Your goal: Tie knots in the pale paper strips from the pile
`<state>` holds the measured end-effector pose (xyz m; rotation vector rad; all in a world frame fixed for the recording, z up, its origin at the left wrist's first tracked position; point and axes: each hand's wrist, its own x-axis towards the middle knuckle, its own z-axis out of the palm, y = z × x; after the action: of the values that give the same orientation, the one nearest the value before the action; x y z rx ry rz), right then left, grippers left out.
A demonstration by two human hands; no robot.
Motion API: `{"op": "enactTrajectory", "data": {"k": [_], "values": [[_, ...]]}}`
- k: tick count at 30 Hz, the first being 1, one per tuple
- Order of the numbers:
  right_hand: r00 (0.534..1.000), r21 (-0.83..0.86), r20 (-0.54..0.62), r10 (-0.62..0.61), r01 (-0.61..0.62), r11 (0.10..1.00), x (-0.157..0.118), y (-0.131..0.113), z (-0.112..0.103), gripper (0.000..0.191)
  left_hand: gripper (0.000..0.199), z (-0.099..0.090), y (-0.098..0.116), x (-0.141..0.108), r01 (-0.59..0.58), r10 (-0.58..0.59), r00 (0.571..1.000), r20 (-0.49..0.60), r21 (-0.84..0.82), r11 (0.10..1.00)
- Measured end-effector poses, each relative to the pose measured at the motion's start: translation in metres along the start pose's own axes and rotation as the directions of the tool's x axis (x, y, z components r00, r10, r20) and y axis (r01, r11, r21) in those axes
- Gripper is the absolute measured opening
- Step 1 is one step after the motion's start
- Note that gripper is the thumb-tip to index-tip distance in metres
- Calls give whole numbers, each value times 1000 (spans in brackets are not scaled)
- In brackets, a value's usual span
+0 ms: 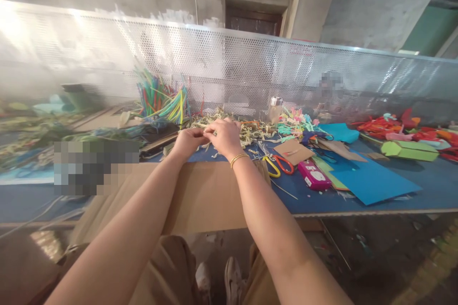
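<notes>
My left hand (189, 142) and my right hand (225, 137) meet fingertip to fingertip above the near side of the table. Both have their fingers pinched together. Whatever lies between them is too small or hidden to make out. Just behind them spreads a heap of pale, curled strips (255, 132). A brown cardboard sheet (211, 195) lies under my forearms and overhangs the table's front edge. Scissors with a yellow handle and an orange-red handle (284, 164) rest to the right of my right hand.
Right of the scissors are a purple box (314, 175), blue paper (372, 181) and a green folded-paper box (410, 150). A lidded jar (275, 109) and a bundle of coloured strands (161, 97) stand before the perforated metal screen (211, 57). Red pieces (382, 128) are piled far right.
</notes>
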<state>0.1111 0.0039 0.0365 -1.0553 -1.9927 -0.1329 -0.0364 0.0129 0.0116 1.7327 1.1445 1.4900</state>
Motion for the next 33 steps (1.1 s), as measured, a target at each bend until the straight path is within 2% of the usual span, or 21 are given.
{"op": "enactTrajectory", "data": {"k": [4,8,11,13,15,17,19,21,26,33], "values": [[999,48,-4,-41,41,998,1,1,7,17,6,0,-2,1,-18,18,1000,25,13,1000],[998,68,-9,-70,70,995,1,-2,6,17,8,3,-2,0,7,-7,1000,16,-13,1000],[990,103,-142,-1,15,995,0,-3,-1,15,16,6,0,-1,101,-113,993,-26,-272,957],[951,148,-281,127,-87,985,1,-2,-4,23,24,6,3,-1,144,-185,982,-37,-488,861],[905,210,-320,281,-221,952,1,0,-4,30,29,6,4,0,162,-234,972,-34,-625,764],[903,262,-195,383,-328,908,1,2,0,32,30,5,5,2,160,-254,966,-37,-687,708],[918,300,1,397,-379,876,0,2,6,36,27,4,4,4,148,-253,966,-42,-713,685],[917,338,115,382,-398,853,0,1,12,35,23,3,3,5,148,-254,966,-41,-720,678],[920,467,150,362,-389,794,0,5,22,23,20,1,2,5,173,-257,967,-2,-731,660],[941,568,218,257,-337,751,0,11,29,28,20,1,-2,6,201,-264,964,27,-723,660]]}}
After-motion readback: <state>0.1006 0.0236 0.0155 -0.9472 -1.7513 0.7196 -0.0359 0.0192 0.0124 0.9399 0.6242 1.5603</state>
